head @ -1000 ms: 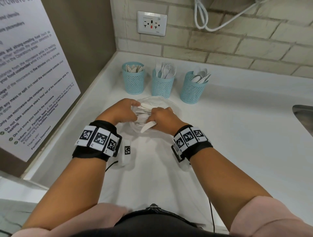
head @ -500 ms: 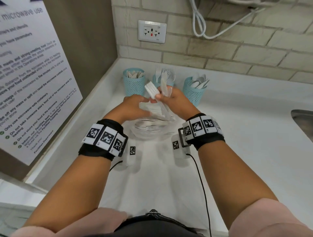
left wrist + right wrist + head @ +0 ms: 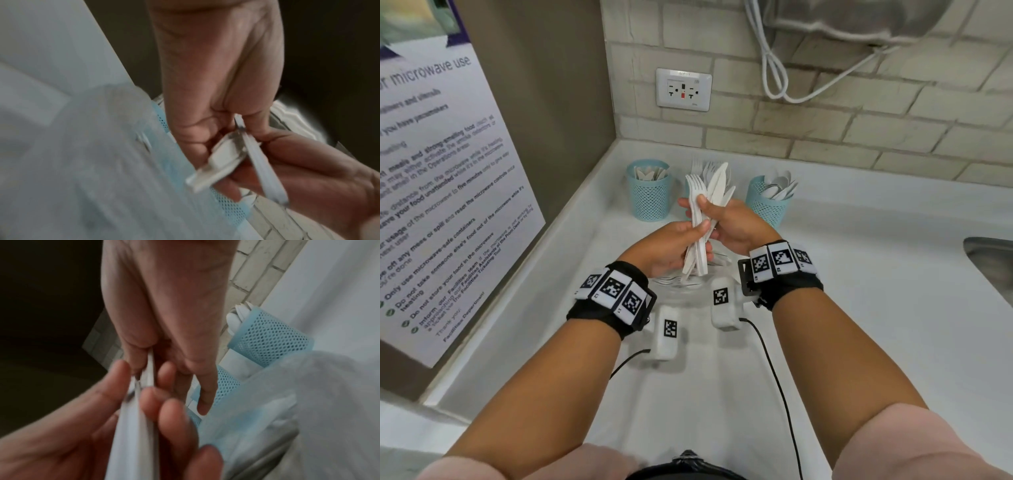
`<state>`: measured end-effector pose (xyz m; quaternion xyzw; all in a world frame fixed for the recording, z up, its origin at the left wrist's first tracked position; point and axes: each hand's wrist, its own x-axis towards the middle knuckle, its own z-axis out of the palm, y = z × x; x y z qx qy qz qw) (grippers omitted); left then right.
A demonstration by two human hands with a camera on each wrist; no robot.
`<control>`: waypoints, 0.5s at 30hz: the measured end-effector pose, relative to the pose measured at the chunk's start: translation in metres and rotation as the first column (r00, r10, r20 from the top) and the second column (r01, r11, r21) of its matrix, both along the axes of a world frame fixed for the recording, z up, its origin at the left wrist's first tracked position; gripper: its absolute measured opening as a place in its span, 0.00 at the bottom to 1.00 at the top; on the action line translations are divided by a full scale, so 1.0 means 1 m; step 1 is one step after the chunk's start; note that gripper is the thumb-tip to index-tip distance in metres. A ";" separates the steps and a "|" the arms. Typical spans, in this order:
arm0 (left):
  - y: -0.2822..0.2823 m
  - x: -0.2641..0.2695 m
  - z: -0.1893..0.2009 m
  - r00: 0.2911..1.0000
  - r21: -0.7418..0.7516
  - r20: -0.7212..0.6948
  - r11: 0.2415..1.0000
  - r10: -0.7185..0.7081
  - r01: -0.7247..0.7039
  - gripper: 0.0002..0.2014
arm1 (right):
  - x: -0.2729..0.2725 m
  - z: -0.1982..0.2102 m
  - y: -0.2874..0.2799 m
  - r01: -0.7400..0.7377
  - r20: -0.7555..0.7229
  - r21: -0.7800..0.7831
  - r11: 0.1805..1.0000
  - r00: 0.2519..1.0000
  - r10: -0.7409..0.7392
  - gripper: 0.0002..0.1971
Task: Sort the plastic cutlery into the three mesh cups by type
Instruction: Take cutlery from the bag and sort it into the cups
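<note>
Both hands hold one bundle of white plastic forks and knives (image 3: pixel 703 202) upright above the counter, in front of the middle mesh cup. My left hand (image 3: pixel 690 238) grips the handles low down. Higher up, my right hand (image 3: pixel 710 216) pinches the same bundle. Three teal mesh cups stand by the wall: the left cup (image 3: pixel 649 195) with flat white pieces, the middle cup's forks (image 3: pixel 703 166) showing behind the bundle, and the right cup (image 3: pixel 767 205) with spoons. The left wrist view shows the handle ends (image 3: pixel 224 155) between both hands; the right wrist view shows the bundle (image 3: pixel 131 426) and the spoon cup (image 3: pixel 271 340).
A clear container (image 3: pixel 678 282) with more white cutlery lies on the white counter (image 3: pixel 859 308) under my hands. A brown panel with a notice (image 3: pixel 448 188) closes the left side. A sink edge (image 3: pixel 989 263) is at the right. A wall outlet (image 3: pixel 683 89) sits above the cups.
My hands have lifted a bundle of cutlery out of the clear container and stood it upright in front of the middle cup. My head has tilted up.
</note>
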<state>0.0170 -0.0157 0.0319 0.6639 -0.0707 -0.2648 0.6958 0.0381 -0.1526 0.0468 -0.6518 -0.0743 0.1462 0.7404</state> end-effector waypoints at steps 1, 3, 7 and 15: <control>0.000 0.000 -0.002 1.000 -0.016 -0.019 1.000 0.013 -0.014 0.12 | 0.001 -0.002 0.000 -0.003 -0.025 0.023 1.000 1.000 0.004 0.09; 0.000 -0.001 -0.006 0.999 -0.038 -0.039 0.999 0.021 -0.023 0.12 | 0.002 -0.008 -0.002 -0.020 -0.048 0.013 1.000 0.999 0.021 0.11; 0.003 -0.003 -0.008 0.998 -0.056 -0.057 0.997 0.041 -0.044 0.11 | 0.003 -0.017 -0.005 -0.021 -0.064 0.004 1.000 0.998 0.022 0.13; 0.005 -0.002 -0.011 0.993 -0.103 -0.105 0.992 0.058 -0.069 0.12 | 0.008 -0.023 -0.005 0.048 -0.079 -0.087 0.995 0.995 -0.055 0.18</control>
